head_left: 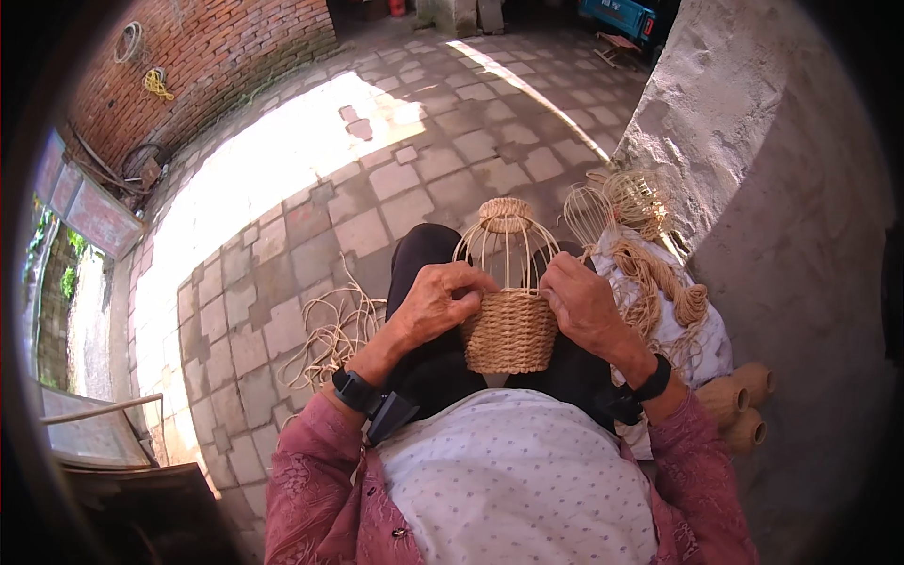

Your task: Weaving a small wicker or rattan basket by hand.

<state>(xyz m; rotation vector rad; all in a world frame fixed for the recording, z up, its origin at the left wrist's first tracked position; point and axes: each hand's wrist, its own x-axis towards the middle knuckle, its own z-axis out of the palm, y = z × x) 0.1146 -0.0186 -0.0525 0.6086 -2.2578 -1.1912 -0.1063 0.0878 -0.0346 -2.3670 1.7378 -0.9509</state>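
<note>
Two hands [443, 297], one half-woven basket [511, 339]; two wall coils [156, 86] at ten o'clock, apparently three tan pots [723, 399] at four.

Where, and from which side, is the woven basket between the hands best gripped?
Probably the woven basket is best clasped round its dense wall, from left and right together, just below the left hand and right hand. That wall is round and closely woven; the bare ribs beyond it are thin and spaced apart, so they would likely flex.
</note>
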